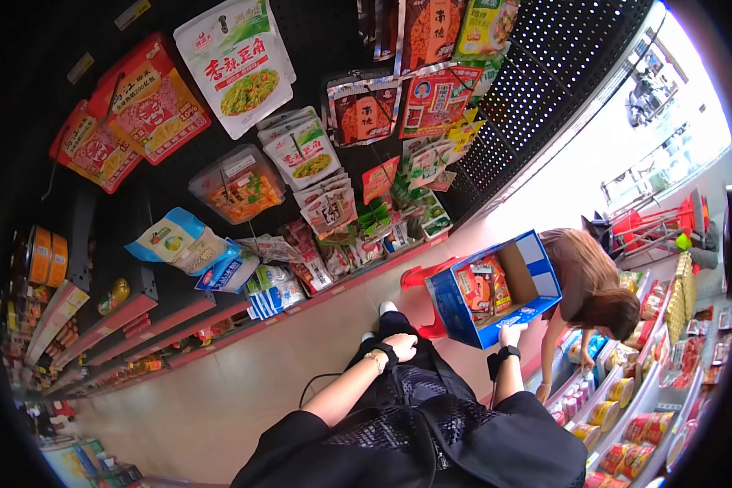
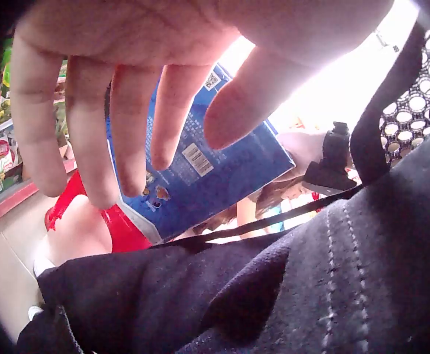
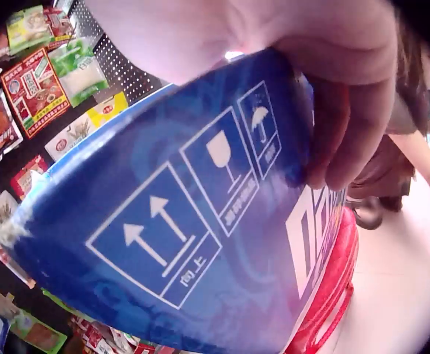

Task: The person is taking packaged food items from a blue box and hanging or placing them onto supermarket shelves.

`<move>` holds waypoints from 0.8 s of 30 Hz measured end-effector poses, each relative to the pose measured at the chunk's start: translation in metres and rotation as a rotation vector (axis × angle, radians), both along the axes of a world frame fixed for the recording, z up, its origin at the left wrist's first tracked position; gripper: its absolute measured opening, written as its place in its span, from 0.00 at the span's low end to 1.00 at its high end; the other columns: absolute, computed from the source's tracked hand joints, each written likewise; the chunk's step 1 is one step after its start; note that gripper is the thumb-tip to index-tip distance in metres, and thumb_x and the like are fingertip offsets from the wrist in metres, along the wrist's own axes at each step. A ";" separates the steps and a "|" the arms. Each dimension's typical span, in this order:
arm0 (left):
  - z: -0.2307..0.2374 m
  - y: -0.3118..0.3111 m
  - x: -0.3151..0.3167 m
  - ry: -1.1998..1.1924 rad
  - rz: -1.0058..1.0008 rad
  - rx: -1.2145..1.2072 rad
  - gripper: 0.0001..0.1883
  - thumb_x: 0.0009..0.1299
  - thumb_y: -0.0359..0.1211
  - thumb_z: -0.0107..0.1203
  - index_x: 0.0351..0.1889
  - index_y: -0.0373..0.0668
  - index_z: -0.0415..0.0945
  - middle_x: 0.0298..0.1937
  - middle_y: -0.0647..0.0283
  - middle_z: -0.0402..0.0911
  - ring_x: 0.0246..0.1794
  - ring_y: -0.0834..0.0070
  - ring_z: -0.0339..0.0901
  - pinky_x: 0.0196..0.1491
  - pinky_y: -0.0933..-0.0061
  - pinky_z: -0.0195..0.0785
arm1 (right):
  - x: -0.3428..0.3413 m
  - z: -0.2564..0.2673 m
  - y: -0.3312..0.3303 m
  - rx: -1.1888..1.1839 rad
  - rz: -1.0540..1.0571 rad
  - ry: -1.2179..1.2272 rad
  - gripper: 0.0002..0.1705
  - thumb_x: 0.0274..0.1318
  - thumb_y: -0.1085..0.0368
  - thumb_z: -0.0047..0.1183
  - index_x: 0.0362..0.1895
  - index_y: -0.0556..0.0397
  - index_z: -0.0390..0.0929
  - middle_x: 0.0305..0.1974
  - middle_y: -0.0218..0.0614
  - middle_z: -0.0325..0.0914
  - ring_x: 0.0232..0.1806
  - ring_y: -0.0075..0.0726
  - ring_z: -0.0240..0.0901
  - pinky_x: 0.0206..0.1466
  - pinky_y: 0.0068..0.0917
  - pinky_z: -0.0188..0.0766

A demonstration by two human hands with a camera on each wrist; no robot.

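In a shop aisle, between a black pegboard [image 1: 537,89] hung with food packets [image 1: 439,102] and low shelves of goods, a person in dark clothes has an open blue carton [image 1: 447,305] in front of them. The carton lies tilted, its opening towards the head camera, with red packets [image 1: 481,289] grouped at one side and bare brown cardboard showing beside them. A red stool [image 1: 419,276] is just below and behind it; whether it bears the carton's weight cannot be told.

The right hand [image 1: 510,333] grips the carton by its near edge, fingers bent over the rim and lying against the printed outer wall. The left hand [image 1: 403,347] is empty and apart from the carton, its fingers loosely extended and a little spread in the left wrist view, the thumb well away from them.

As for progress, the carton is open and held within reach, and a batch of packets is inside it. Many packets hang on the hooks, but the pictures do not show which of them, if any, were handled. The packets in the carton are untouched by either hand, so the work looks unfinished, though how much is left cannot be told.
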State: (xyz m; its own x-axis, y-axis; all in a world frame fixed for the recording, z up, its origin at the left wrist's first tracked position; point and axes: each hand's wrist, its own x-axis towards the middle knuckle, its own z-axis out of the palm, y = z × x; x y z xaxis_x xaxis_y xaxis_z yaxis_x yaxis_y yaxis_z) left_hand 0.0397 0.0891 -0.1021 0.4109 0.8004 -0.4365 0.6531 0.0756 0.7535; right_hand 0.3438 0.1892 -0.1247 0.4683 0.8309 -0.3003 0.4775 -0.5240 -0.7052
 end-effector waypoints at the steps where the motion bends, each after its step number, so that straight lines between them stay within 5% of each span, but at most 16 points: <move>1: -0.002 -0.002 0.000 -0.001 0.019 -0.004 0.15 0.55 0.35 0.44 0.38 0.37 0.69 0.33 0.50 0.74 0.37 0.58 0.71 0.42 0.64 0.63 | -0.002 0.001 0.001 -0.038 0.014 -0.105 0.43 0.41 0.71 0.40 0.52 0.71 0.22 0.46 0.58 0.59 0.47 0.48 0.62 0.52 0.31 0.57; 4: 0.004 -0.002 -0.003 -0.007 0.045 -0.003 0.15 0.55 0.35 0.44 0.37 0.37 0.69 0.33 0.52 0.74 0.36 0.59 0.71 0.40 0.65 0.64 | 0.015 -0.019 0.010 -0.155 0.050 -0.080 0.41 0.41 0.70 0.40 0.51 0.65 0.23 0.46 0.55 0.59 0.43 0.45 0.65 0.46 0.32 0.64; 24: -0.005 0.003 -0.030 -0.048 0.100 -0.060 0.13 0.54 0.34 0.43 0.35 0.37 0.69 0.36 0.51 0.74 0.39 0.60 0.70 0.43 0.65 0.63 | -0.030 0.030 0.013 -0.323 -0.021 0.310 0.42 0.42 0.70 0.40 0.53 0.56 0.21 0.45 0.51 0.59 0.38 0.39 0.66 0.34 0.31 0.70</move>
State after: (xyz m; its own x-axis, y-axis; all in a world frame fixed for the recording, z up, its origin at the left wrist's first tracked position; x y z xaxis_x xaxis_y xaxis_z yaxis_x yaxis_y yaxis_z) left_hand 0.0097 0.0925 -0.1070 0.3516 0.8118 -0.4662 0.6030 0.1845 0.7761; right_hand 0.3136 0.2026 -0.0949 0.3313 0.6625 -0.6718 0.2562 -0.7484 -0.6117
